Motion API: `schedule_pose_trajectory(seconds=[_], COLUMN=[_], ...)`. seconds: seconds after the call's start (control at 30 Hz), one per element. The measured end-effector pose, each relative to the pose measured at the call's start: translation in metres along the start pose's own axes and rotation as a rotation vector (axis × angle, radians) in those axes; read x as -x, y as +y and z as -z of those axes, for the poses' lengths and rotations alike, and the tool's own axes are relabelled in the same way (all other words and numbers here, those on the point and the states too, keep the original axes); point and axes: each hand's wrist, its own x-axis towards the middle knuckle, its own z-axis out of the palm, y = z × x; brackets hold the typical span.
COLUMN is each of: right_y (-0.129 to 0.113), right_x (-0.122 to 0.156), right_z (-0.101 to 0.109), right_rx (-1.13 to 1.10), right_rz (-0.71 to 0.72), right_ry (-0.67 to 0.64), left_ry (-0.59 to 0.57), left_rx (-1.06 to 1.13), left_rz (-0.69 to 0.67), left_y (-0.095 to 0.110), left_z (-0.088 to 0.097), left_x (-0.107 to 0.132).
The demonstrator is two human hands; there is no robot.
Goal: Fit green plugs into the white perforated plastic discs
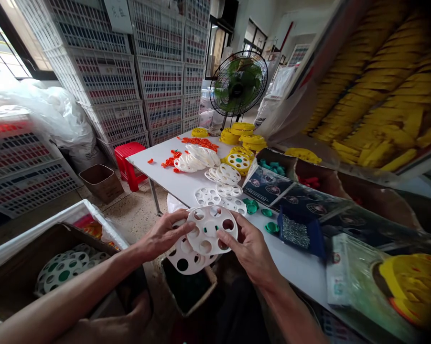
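Observation:
Both hands hold white plastic discs with round holes, in front of the table's near edge. My left hand point(170, 231) grips the left rim, its thumb lying over the front of the upper white disc point(211, 219). A second white disc point(192, 265) shows below and behind it. Around the right rim is my right hand point(249, 243), thumb on the face near small slots at the centre. Green shows through those slots. More white discs point(226, 174) lie beyond on the table, partly overlapping. Green round caps point(272, 227) lie to the right of my right hand.
A blue tray point(319, 248) of small metal pieces sits at right, beside sectioned cardboard boxes point(267, 187). Yellow parts point(242, 129) and orange pieces point(201, 142) lie farther back. Left stands a carton point(18, 251) with finished-looking white discs; an open box point(210, 286) is below my hands.

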Motion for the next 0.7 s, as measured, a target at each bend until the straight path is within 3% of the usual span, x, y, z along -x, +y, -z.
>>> schedule_pose_trajectory(seconds=[0.2,0.33,0.5,0.7], right_y=[-0.001,-0.001,0.003,0.012], right_x=[0.002,0.004,0.006,0.005], right_z=[-0.005,-0.007,-0.008,-0.013], right_rx=[-0.201,-0.229,-0.208,-0.185], right_rz=[-0.057,-0.067,-0.079,-0.068], right_ry=[0.042,0.001,0.001,0.036], left_ry=[0.004,-0.017,-0.113,-0.121], left_rx=[0.177,0.246,0.256,0.181], left_rz=[0.123,0.14,0.195,0.195], left_y=[-0.008,-0.005,-0.001,0.0], left_z=[-0.002,-0.004,-0.013,-0.011], left_x=[0.0,0.0,0.002,0.004])
